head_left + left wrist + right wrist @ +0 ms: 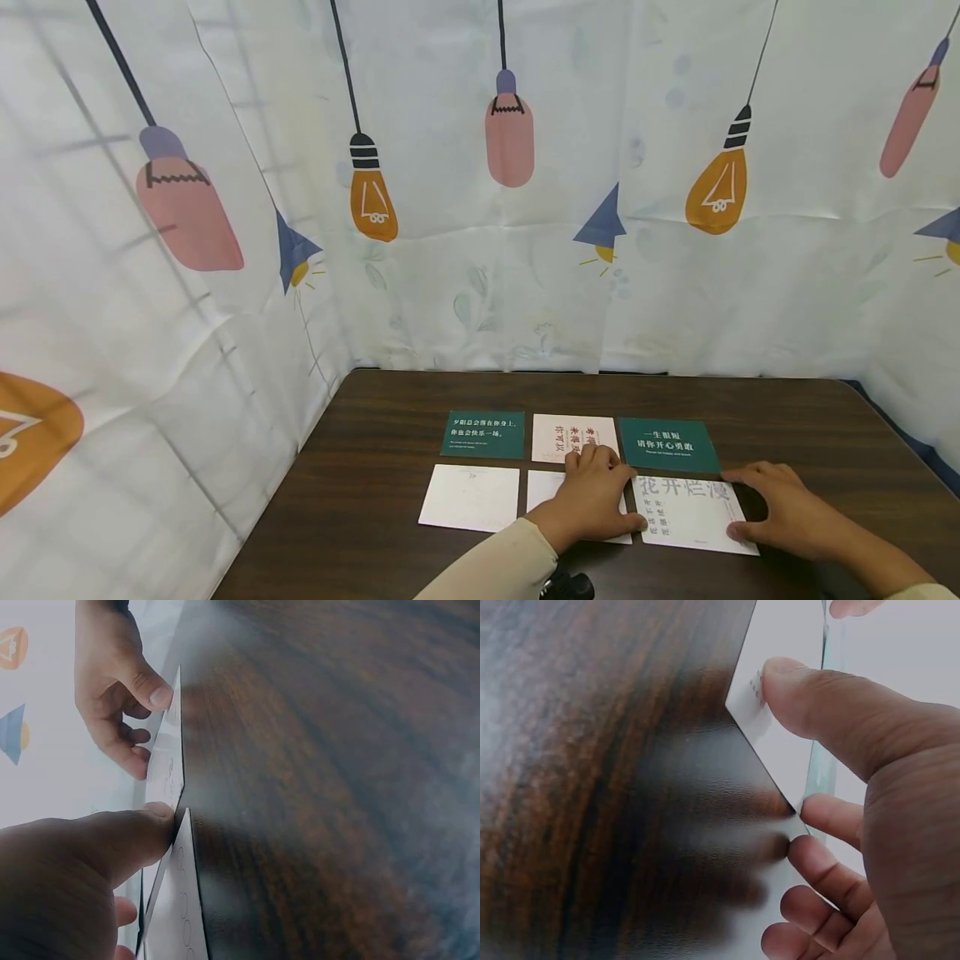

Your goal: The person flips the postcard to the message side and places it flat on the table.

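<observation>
A white card with grey printed characters (701,525) lies flat at the near right of two rows of cards. My left hand (592,496) reaches over a neighbouring white card (543,483), partly covering it, and its thumb touches the printed card's left edge. On the other side, the thumb of my right hand (787,510) presses the printed card near its right edge. The right index fingertip (821,814) touches its far right corner. In the left wrist view, the two near cards' edges (177,757) stand close together.
Behind are a green card (483,446), a white card with red characters (550,437) and another green card (667,457). A plain white card (471,500) lies at near left. The brown table (360,500) meets a lamp-patterned curtain (450,317).
</observation>
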Available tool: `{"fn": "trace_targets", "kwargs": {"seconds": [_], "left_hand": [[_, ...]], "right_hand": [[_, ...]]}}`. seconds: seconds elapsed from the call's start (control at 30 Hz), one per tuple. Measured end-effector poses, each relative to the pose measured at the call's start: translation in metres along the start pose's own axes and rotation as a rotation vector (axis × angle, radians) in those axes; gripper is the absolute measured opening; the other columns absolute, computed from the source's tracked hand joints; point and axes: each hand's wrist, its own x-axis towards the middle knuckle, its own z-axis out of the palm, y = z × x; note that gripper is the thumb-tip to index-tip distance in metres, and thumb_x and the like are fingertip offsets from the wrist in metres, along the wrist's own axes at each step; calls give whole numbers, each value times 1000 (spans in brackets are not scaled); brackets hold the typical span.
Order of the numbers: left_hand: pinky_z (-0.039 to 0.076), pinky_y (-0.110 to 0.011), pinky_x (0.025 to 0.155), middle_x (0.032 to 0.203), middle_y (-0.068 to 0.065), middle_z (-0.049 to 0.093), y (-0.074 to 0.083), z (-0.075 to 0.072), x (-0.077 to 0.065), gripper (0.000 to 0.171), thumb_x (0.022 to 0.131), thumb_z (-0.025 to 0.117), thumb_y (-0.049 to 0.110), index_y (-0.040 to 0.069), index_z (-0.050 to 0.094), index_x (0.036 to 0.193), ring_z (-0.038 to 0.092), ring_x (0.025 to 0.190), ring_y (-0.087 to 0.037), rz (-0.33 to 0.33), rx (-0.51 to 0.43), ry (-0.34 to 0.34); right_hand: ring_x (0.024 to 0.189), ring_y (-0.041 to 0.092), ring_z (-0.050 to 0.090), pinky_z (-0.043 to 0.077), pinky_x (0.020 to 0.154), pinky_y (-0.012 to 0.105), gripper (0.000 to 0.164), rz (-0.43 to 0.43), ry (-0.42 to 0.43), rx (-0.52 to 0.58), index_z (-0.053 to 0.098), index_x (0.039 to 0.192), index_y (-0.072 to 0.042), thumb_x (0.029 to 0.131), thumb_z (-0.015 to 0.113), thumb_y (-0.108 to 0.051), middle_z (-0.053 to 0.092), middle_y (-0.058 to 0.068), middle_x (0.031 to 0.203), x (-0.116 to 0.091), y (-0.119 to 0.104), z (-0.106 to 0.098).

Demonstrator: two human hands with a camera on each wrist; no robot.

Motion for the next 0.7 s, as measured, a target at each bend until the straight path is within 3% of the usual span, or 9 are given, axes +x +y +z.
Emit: {"fn": "trace_targets", "kwargs": {"seconds": [0.47,0.7], "left_hand": [[32,-39,88,114,9,47,1,-4,2,58,83,74,66,30,68,129,36,105,-10,-16,7,-36],[33,-40,90,116,9,48,1,-5,2,59,81,77,65,31,66,128,37,107,-11,-42,-42,-33]], "right_hand": [[118,50,49,44,86,67,73,7,8,42,63,126,-7,73,89,-50,59,20,128,1,-1,-2],[117,47,51,45,87,65,75,23,24,56,61,127,-6,73,90,-49,60,17,127,0,-2,-1]]}}
